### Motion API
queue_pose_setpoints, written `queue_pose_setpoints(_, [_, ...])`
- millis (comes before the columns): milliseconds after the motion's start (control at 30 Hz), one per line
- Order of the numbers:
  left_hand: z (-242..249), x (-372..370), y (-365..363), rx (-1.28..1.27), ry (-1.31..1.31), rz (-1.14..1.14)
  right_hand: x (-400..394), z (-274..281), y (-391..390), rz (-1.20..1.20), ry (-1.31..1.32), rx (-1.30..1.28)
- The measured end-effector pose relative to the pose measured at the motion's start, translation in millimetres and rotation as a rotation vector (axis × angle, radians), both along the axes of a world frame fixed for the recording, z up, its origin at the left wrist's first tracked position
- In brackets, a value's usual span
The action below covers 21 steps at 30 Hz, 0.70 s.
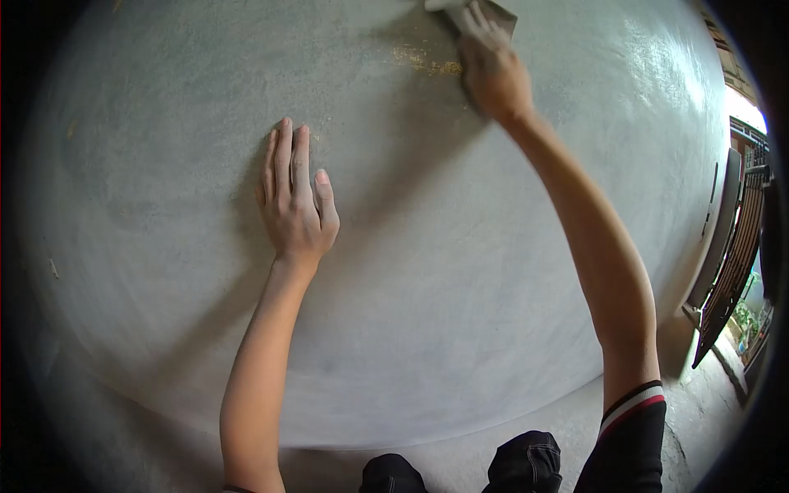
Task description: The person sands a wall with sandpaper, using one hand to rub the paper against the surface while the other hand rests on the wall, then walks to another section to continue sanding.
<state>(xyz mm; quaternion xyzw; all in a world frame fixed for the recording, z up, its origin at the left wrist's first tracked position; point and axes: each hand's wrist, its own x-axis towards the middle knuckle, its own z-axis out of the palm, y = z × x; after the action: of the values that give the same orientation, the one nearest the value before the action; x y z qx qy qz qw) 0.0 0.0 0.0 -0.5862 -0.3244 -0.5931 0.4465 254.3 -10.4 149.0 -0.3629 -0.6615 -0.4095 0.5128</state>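
My left hand (294,201) lies flat against a grey wall (394,246), its fingers pointing up and coated in pale dust. Higher up and to the right, my right hand (491,70) presses a sheet of sandpaper (503,18) to the same wall. The sheet's pale edge curls beside my fingers, and its top is partly cut off by the frame. A worn yellowish patch (427,61) shows on the surface just left of my right hand. Slight blur softens the right fingers.
Small marks (54,268) dot the wall's left side. At the far right stands a dark slatted gate (735,255), with green plants (746,316) behind it. Below the wall runs a concrete floor (460,460), and my dark-clad knees (526,464) show at the bottom.
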Motion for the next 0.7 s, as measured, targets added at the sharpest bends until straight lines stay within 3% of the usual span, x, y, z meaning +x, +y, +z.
queue_pose_setpoints(33, [-1.4, -0.6, -1.7, -0.009, 0.014, 0.006, -4.3, -18.3, -5.3, -0.116, -0.003, -0.141])
queue_pose_setpoints(100, [0.6, 5.8, 1.1, 0.017, -0.04, 0.007, -3.6, -52.2, -2.4, 0.078, -0.51, 0.237])
queue_pose_setpoints(133, [4.4, 1.3, 0.4, 0.024, -0.014, 0.031, 2.4, -56.2, -6.5, 0.086, -0.54, 0.187])
queue_pose_setpoints(233, [6.1, 6.8, 3.0, 0.045, -0.02, 0.068, 26.8, 8.0, 12.3, -0.027, -0.603, 0.434])
queue_pose_setpoints(267, [3.3, 5.6, 1.6, 0.027, -0.005, 0.068, 16.8, 17.8, 0.2, -0.009, -0.114, 0.239])
queue_pose_setpoints(300, [1.3, 5.3, 0.3, 0.016, 0.002, 0.071, 0.8, 13.3, -0.9, -0.006, -0.107, 0.228])
queue_pose_setpoints(367, [3.7, 2.7, -2.2, 0.038, 0.023, 0.074, -26.0, -5.6, -5.7, -0.194, 0.048, -0.25])
queue_pose_setpoints(400, [2.9, 0.9, -4.2, 0.019, 0.029, 0.073, -21.7, -43.0, 21.1, -0.021, -0.225, 0.347])
queue_pose_setpoints(433, [2.1, 1.5, -4.1, 0.003, 0.027, 0.063, -25.6, -90.1, 23.3, 0.183, -0.281, 0.132])
queue_pose_setpoints(467, [3.3, 2.6, -3.3, 0.005, 0.018, 0.055, -26.1, -112.2, 4.3, 0.256, -0.491, 0.173])
queue_pose_setpoints(500, [3.3, 3.3, -3.7, 0.017, 0.016, 0.056, -19.1, -97.7, 6.5, 0.255, -0.495, 0.185])
queue_pose_setpoints(567, [3.5, 1.8, -5.3, 0.037, 0.034, 0.039, 0.2, -58.1, 20.1, 0.002, -0.599, 0.354])
queue_pose_setpoints(600, [6.7, 0.5, -5.3, 0.038, 0.038, 0.049, 3.9, -40.9, 5.2, 0.04, -0.275, 0.14])
queue_pose_setpoints(633, [5.9, 0.7, -6.0, 0.029, 0.041, 0.054, 5.0, -15.9, 4.6, -0.002, -0.064, 0.202])
queue_pose_setpoints(700, [3.3, 3.6, -5.0, 0.016, 0.04, 0.054, -9.9, -23.4, 19.0, -0.064, 0.056, 0.355])
